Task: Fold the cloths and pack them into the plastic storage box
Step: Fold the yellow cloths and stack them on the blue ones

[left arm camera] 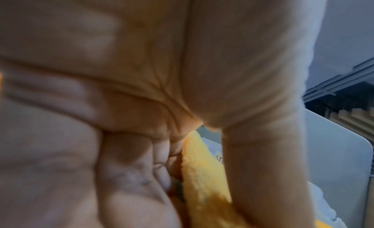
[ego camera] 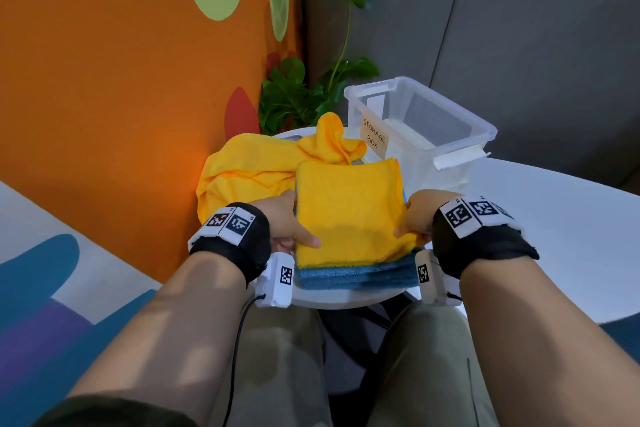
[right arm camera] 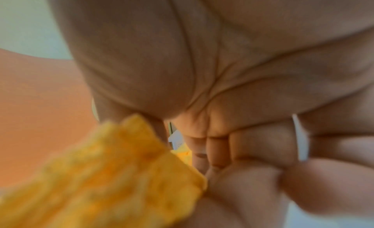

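Two hands grip a folded stack: the left hand (ego camera: 284, 218) and right hand (ego camera: 417, 215) clasp the folded yellow cloth (ego camera: 349, 211) atop blue cloths (ego camera: 356, 276) on the bench (ego camera: 554, 218). Unfolded yellow cloths (ego camera: 249, 166) remain; the storage box (ego camera: 419, 125) looks empty, so packing seems unstarted.

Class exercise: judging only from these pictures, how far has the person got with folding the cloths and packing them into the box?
Done: a folded yellow cloth lies on folded blue cloths. In hand: the left hand and right hand grip that stack at its sides. Left: the crumpled yellow cloths behind are unfolded, and the storage box holds no cloths yet.
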The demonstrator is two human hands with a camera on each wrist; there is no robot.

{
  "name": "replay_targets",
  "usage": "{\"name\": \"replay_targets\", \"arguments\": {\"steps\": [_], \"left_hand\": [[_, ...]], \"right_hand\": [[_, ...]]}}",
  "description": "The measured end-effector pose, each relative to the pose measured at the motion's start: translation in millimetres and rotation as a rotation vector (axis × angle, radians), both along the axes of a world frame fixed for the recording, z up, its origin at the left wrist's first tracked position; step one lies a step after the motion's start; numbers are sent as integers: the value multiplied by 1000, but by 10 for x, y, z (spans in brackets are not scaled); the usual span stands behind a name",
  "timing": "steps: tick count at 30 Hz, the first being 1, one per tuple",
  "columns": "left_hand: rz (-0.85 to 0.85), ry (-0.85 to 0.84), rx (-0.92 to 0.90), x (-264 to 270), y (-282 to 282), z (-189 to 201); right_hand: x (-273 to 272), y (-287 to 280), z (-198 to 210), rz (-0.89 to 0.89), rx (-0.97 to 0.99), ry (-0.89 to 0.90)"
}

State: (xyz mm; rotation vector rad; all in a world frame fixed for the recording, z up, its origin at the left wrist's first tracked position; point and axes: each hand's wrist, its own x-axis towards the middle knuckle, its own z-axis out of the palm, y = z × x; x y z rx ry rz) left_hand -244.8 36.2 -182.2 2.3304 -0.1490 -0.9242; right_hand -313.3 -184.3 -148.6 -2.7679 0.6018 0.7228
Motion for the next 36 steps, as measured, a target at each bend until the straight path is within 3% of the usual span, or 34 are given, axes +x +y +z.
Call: {"name": "replay_targets", "arguments": {"steps": [5, 7, 9, 12, 15, 17, 20, 23, 26, 36], "left_hand": [[-8, -5, 28, 18, 29, 18], [-1, -43, 30, 2, 36, 113], [-11, -170, 62, 19, 29, 227], [-66, -488, 160, 64, -10, 374], [-248, -594, 212, 32, -97, 443], [-406, -554, 287, -29, -160, 432], [-511, -427, 407, -94, -233, 308], [-557, -345, 506, -97, -249, 144], [-576, -298, 532, -67, -217, 66], [-557, -282, 539, -104, -179, 62]], "right_hand": [[40, -26, -70, 18, -67, 31], [5, -36, 26, -42, 18, -34], [-9, -66, 181, -96, 38, -138], [50, -32, 410, -79, -69, -309], [79, 154, 559, -53, -97, -460], [73, 307, 513, 35, -85, -483], [83, 499, 202, 215, -41, -370], [81, 548, -243, 215, -44, -189], [72, 480, -526, 178, -78, -145], [48, 449, -519, 162, -73, -117]]}}
